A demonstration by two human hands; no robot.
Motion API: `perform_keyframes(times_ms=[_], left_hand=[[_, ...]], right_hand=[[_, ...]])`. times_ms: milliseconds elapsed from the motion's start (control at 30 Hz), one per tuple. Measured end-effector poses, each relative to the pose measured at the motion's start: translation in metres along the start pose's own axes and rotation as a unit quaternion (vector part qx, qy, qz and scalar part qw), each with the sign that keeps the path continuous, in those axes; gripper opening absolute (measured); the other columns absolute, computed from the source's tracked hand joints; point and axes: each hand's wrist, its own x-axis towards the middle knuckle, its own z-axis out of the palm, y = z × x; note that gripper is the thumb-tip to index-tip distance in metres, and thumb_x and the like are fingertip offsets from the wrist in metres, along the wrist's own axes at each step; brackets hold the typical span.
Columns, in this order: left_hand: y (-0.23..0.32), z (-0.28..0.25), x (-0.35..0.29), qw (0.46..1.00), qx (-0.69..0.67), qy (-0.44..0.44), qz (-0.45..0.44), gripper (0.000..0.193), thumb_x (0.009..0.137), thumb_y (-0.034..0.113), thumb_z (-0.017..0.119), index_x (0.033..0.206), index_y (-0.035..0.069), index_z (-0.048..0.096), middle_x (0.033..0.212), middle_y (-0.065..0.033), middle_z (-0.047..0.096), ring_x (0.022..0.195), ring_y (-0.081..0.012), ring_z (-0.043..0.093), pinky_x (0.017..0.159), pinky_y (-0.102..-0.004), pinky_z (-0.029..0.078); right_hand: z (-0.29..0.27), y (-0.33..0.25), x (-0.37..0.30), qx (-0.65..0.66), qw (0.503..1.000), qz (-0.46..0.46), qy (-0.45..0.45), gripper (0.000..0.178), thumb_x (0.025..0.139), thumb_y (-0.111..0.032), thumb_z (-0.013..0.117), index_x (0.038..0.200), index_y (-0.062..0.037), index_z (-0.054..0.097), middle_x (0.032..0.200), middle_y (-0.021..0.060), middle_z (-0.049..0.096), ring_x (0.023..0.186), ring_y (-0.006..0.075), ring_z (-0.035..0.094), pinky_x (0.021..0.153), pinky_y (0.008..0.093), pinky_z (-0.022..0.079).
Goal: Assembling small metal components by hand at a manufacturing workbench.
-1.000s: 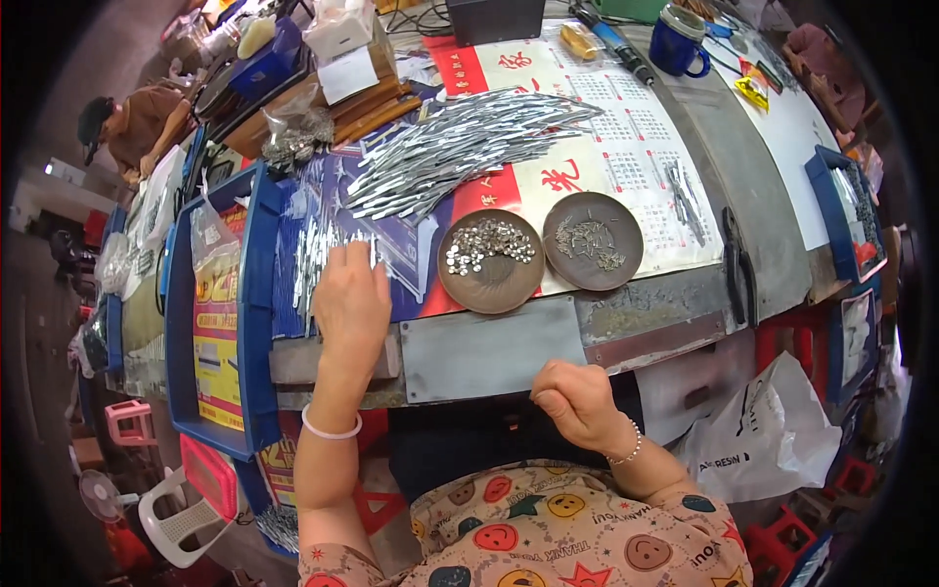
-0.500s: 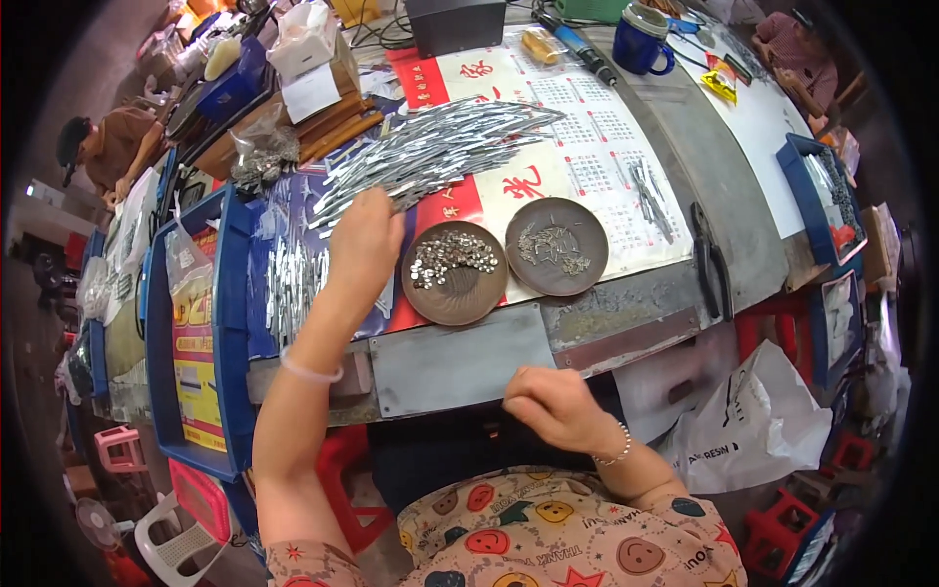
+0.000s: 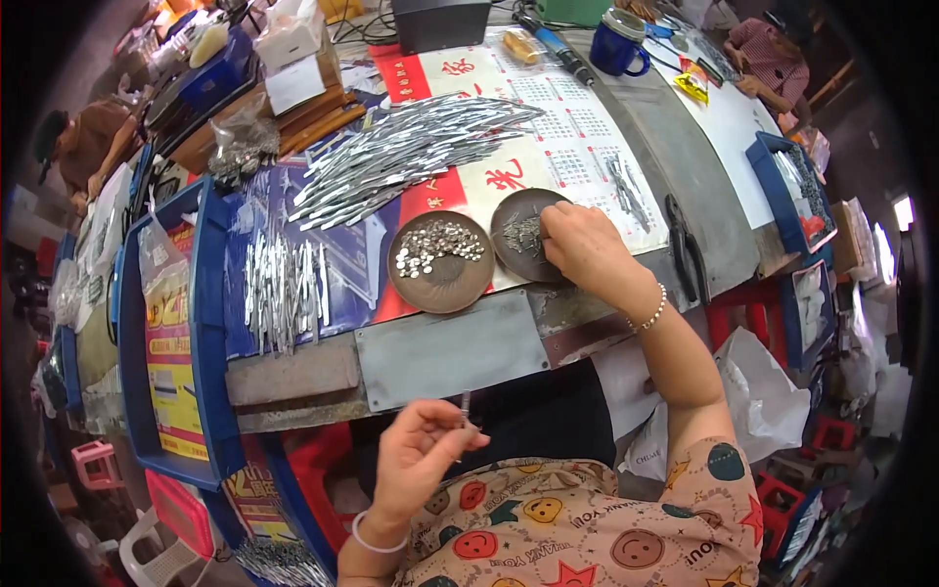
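My left hand (image 3: pixel 419 458) is in front of the bench's near edge, pinching a thin silvery metal strip (image 3: pixel 466 403) that stands upright from the fingertips. Over the right brown dish (image 3: pixel 528 270), my right hand (image 3: pixel 592 249) reaches down with fingers pressed together among small metal pins (image 3: pixel 521 233); whatever is between them is hidden. Beside it, the left brown dish (image 3: pixel 442 296) holds small shiny round metal pieces (image 3: pixel 440 245). A large heap of long silvery strips (image 3: pixel 401 147) lies behind the dishes, and a smaller pile of strips (image 3: pixel 284 293) lies to their left.
A grey metal plate (image 3: pixel 455 347) lies along the near edge. Black-handled pliers (image 3: pixel 687 249) rest at the right, near a few loose strips (image 3: pixel 626 193). A blue tray (image 3: pixel 207 382) stands at the left. A blue mug (image 3: pixel 618 47) is at the back. Two people sit farther off.
My left hand has drawn back from the strip heap to in front of the bench, now with a strip. My right hand has moved up from below the edge into the right dish.
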Motion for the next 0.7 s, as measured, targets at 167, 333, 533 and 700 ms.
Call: perform_keyframes(times_ms=[167, 333, 533, 700], left_hand=[[-0.012, 0.009, -0.004, 0.997, -0.046, -0.028, -0.062, 0.024, 0.089, 0.002, 0.059, 0.113, -0.004, 0.055, 0.091, -0.0064, 0.064, 0.087, -0.0143, 0.065, 0.073, -0.0200, 0.049], [-0.013, 0.014, -0.002, 0.995, -0.072, -0.036, -0.054, 0.021, 0.090, 0.002, 0.058, 0.110, -0.003, 0.055, 0.088, -0.0066, 0.063, 0.085, -0.0147, 0.065, 0.072, -0.0213, 0.049], [-0.019, 0.020, 0.004, 0.985, -0.161, -0.031, -0.046, 0.017, 0.093, 0.007, 0.055, 0.107, -0.003, 0.055, 0.086, -0.0070, 0.060, 0.075, -0.0140, 0.062, 0.067, -0.0221, 0.047], [-0.025, 0.020, 0.010, 0.975, -0.220, -0.018, -0.036, 0.017, 0.093, 0.008, 0.055, 0.106, -0.002, 0.055, 0.086, -0.0061, 0.059, 0.067, -0.0110, 0.054, 0.062, -0.0214, 0.044]], right_hand=[[-0.008, 0.003, 0.009, 0.077, 0.996, -0.016, -0.039, 0.010, 0.073, -0.005, 0.056, 0.075, -0.0005, 0.048, 0.074, 0.0174, 0.056, 0.074, 0.0368, 0.055, 0.066, 0.0440, 0.043], [-0.025, 0.000, 0.013, 0.147, 0.987, -0.003, -0.068, 0.009, 0.073, -0.004, 0.056, 0.076, 0.0011, 0.050, 0.074, 0.0187, 0.058, 0.070, 0.0366, 0.056, 0.064, 0.0413, 0.045], [-0.018, 0.010, 0.004, 0.333, 0.939, 0.077, -0.026, 0.010, 0.079, -0.004, 0.058, 0.087, 0.0028, 0.058, 0.073, 0.0115, 0.061, 0.066, 0.0205, 0.059, 0.063, 0.0307, 0.048], [-0.018, 0.010, 0.006, 0.420, 0.898, 0.125, -0.032, 0.005, 0.084, 0.000, 0.059, 0.089, 0.0029, 0.059, 0.076, -0.0005, 0.057, 0.064, 0.0062, 0.053, 0.058, 0.0206, 0.045]])
